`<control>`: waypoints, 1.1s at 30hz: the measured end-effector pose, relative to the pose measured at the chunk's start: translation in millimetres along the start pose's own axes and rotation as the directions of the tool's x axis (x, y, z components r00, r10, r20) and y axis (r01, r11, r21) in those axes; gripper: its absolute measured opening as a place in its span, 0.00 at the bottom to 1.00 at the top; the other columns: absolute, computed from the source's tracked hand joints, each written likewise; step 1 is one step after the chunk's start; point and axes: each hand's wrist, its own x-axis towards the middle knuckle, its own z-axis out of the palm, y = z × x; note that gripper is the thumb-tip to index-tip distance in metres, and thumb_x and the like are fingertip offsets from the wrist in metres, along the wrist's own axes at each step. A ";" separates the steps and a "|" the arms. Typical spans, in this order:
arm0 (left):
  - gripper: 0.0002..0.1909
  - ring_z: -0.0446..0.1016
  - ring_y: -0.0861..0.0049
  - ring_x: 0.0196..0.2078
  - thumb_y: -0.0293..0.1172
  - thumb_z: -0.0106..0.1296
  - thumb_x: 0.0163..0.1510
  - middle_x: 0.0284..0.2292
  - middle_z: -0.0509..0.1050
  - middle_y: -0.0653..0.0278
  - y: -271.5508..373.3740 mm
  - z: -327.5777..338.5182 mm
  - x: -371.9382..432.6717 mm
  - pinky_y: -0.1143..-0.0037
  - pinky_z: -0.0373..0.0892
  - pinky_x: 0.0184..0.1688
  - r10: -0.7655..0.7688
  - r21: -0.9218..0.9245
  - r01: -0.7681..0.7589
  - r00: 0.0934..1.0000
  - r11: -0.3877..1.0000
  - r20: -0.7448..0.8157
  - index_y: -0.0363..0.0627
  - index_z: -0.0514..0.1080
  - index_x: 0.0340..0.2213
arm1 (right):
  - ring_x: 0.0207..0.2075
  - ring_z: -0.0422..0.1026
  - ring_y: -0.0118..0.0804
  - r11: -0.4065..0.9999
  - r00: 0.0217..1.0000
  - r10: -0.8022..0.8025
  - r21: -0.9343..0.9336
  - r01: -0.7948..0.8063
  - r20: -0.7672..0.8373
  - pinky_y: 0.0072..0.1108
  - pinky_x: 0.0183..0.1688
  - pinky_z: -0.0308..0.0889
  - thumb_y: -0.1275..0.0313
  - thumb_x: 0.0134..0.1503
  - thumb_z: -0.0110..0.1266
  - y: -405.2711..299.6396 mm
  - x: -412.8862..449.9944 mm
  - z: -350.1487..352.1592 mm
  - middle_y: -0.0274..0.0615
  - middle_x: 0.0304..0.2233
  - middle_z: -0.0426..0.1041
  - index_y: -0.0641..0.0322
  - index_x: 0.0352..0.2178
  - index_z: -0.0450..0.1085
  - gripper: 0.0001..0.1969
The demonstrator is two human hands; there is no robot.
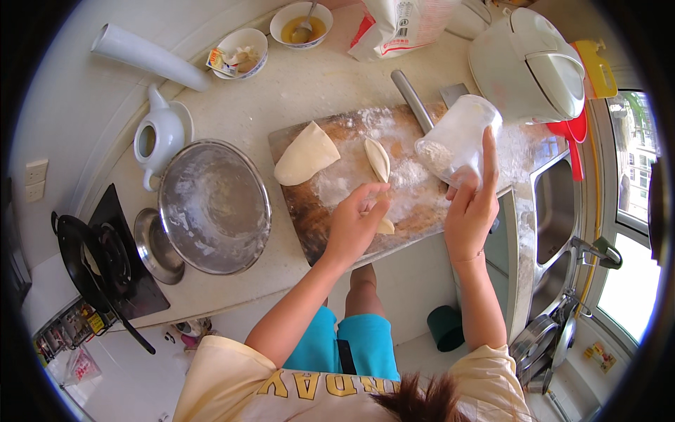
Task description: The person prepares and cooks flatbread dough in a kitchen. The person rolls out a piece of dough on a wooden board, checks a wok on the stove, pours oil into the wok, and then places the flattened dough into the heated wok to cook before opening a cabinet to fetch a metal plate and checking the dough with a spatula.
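Note:
My right hand [473, 205] grips a translucent plastic container [464, 137], tilted on its side over the board, with white flour inside. My left hand [358, 221] hovers at the front of the floured wooden board [300, 211], fingers curled beside a small piece of dough [386, 227] that they partly hide; whether they touch it I cannot tell. Just beyond my left fingertips lies a slim folded piece of dough [377, 159]. A larger smooth lump of dough [307, 154] rests at the board's left. Behind the container, a metal rod [411, 100] slants across the board's back edge.
Left of the board stands a floury metal bowl [215, 207], near a white teapot [159, 138] and a black wok [84, 261] on the cooktop. Two small bowls, one holding yellow liquid [315, 26], stand behind. A rice cooker [527, 68] and sink [553, 211] are at right.

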 end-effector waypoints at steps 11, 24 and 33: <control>0.12 0.68 0.89 0.24 0.29 0.56 0.53 0.27 0.74 0.68 5.7 -32.4 -28.9 0.84 0.67 0.26 -0.038 0.092 0.040 0.999 0.995 -0.024 0.36 0.74 0.38 | 0.14 0.67 0.30 0.670 0.740 0.226 0.450 -0.590 0.634 0.22 0.15 0.62 0.75 0.55 0.38 -41.6 117.1 109.5 0.46 0.19 0.71 0.72 0.51 0.58 0.21; 0.15 0.73 0.80 0.39 0.27 0.52 0.56 0.39 0.74 0.59 10.3 -51.7 -35.8 0.80 0.69 0.41 -0.032 -0.231 0.021 0.998 0.973 -0.046 0.33 0.69 0.44 | 0.38 0.71 0.56 0.996 0.997 -0.077 0.034 0.078 -0.032 0.36 0.40 0.66 0.72 0.60 0.44 -12.7 45.6 68.4 0.58 0.41 0.70 0.68 0.49 0.64 0.16; 0.17 0.74 0.77 0.40 0.31 0.49 0.59 0.39 0.73 0.56 11.2 -41.6 -26.5 0.78 0.70 0.44 -0.122 -0.206 0.092 0.983 0.974 -0.139 0.29 0.65 0.45 | 0.66 0.42 0.45 0.917 0.878 0.014 -0.355 0.179 0.478 0.35 0.65 0.38 0.57 0.59 0.43 7.0 -82.2 58.3 0.49 0.65 0.43 0.63 0.62 0.45 0.34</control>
